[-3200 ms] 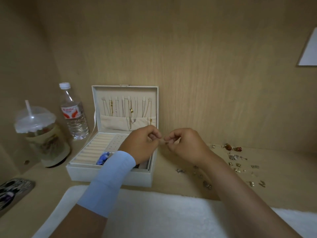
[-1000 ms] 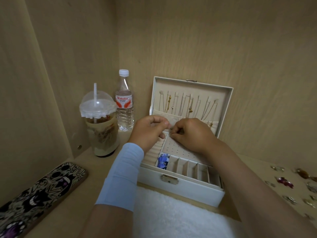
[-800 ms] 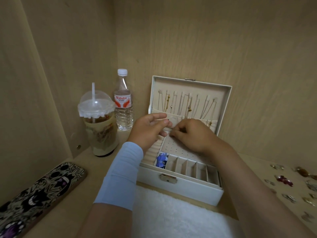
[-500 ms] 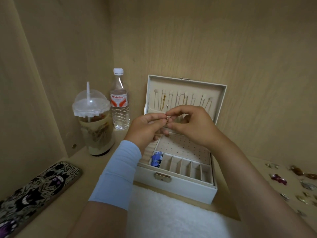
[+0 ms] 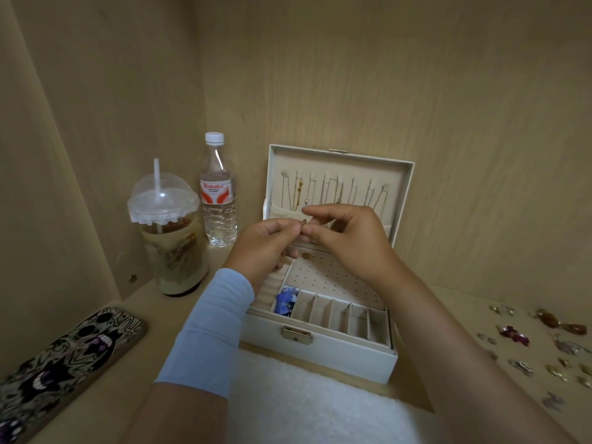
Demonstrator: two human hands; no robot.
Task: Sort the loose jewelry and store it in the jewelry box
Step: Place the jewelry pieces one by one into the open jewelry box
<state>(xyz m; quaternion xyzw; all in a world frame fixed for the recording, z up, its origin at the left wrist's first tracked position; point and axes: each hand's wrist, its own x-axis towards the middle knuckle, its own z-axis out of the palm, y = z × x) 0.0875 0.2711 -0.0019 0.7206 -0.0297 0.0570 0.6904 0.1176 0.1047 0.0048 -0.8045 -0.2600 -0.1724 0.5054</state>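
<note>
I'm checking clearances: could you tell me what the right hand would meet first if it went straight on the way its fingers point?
Likely the left hand, whose fingertips face the right hand across the small gold piece both appear to pinch.

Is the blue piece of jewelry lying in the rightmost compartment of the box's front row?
No, the blue piece lies in the leftmost compartment of the front row of the jewelry box.

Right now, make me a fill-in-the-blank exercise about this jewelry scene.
The lid of the jewelry box stands ____.
The left hand and right hand pinch a small gold piece over the ____.
The blue piece lies in the ____ front compartment.
Loose jewelry lies to the box's ____.
Missing: open; box; leftmost; right.
</note>
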